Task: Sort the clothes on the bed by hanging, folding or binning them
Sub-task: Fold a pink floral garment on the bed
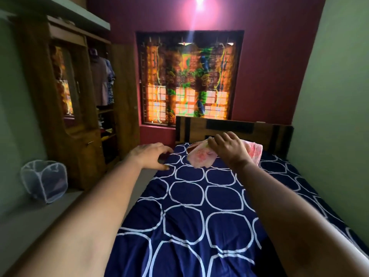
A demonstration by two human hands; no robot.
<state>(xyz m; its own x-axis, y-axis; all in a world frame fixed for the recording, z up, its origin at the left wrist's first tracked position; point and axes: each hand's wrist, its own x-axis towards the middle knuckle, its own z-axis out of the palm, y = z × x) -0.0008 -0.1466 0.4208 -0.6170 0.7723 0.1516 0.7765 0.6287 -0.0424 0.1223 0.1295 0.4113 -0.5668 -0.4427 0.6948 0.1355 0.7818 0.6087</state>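
While my right hand [229, 151] stretches toward the far end of the bed [189, 216], I can see its fingers curled down over a pink cloth [201, 156] and gripping it. The cloth bunches out on both sides of the hand: a pale, blotchy fold droops to the left and a deeper pink edge shows to the right. I cannot tell whether its lowest corner touches the bedding or hangs just above it. My left hand [151, 155] is out beside it, near the bed's left edge, palm down with the fingers loosely bent and spread, holding nothing. Both forearms run bare from the bottom corners of my view. The bed is covered in navy with large white rings, and the cloth sits close to its wooden headboard [259, 130]. Behind the headboard a window [189, 76] glows through a bright patterned curtain [179, 66], set in a dark red wall, with a lamp [199, 0] flaring above it. To the left stands a wooden wardrobe [79, 136] with its door open and shirts [101, 80] hanging inside. Nearer me, on the floor [30, 226] by the wardrobe, a white mesh basket [44, 180] stands well apart from the bed.
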